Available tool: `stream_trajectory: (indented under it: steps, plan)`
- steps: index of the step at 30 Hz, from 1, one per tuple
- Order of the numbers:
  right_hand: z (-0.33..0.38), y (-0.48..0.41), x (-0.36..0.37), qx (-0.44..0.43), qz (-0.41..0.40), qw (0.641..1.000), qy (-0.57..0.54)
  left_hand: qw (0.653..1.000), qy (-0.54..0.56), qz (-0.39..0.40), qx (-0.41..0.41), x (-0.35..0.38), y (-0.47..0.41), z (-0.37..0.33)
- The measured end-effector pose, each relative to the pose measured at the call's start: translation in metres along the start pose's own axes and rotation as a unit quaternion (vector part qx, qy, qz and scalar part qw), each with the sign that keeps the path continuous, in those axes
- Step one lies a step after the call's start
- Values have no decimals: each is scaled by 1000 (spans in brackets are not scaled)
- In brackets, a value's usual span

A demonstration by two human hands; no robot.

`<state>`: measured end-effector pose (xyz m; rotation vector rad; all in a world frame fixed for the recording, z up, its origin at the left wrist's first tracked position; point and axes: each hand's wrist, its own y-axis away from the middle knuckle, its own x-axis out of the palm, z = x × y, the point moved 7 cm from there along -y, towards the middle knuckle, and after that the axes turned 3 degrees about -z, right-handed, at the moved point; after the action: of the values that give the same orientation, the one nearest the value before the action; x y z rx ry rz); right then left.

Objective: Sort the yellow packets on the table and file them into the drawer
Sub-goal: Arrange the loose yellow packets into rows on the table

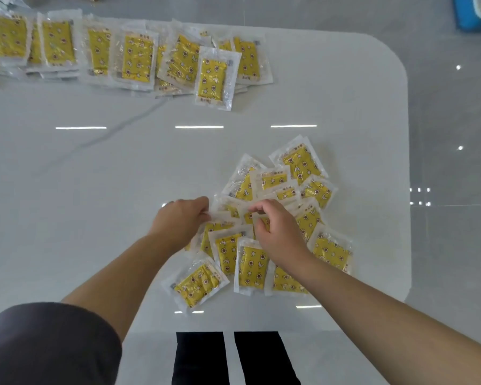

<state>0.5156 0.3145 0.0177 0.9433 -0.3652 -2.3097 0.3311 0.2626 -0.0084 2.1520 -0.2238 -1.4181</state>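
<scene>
Left hand (182, 218), right hand (278, 232) each pinch packets (229, 211) in loose heap (301, 165), lower centre, likely gathering stack; sorted-looking row (136, 56) upper left.

Single head cam, wide-angle, aimed steeply down at table (100, 173), close, from near edge.

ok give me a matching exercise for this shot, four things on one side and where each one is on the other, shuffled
1 left hand
2 right hand
3 row of packets
4 blue object

a on the floor, top right of the view
b along the table's far left
c over the loose pile's middle
d at the loose pile's left edge

Pairs: 1-d, 2-c, 3-b, 4-a
</scene>
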Motion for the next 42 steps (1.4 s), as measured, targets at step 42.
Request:
stream_trajectory:
  steps: [42]
  plan:
    - [13,33,7,350,53,861,-366,785,562,56,-256,-4,58,-13]
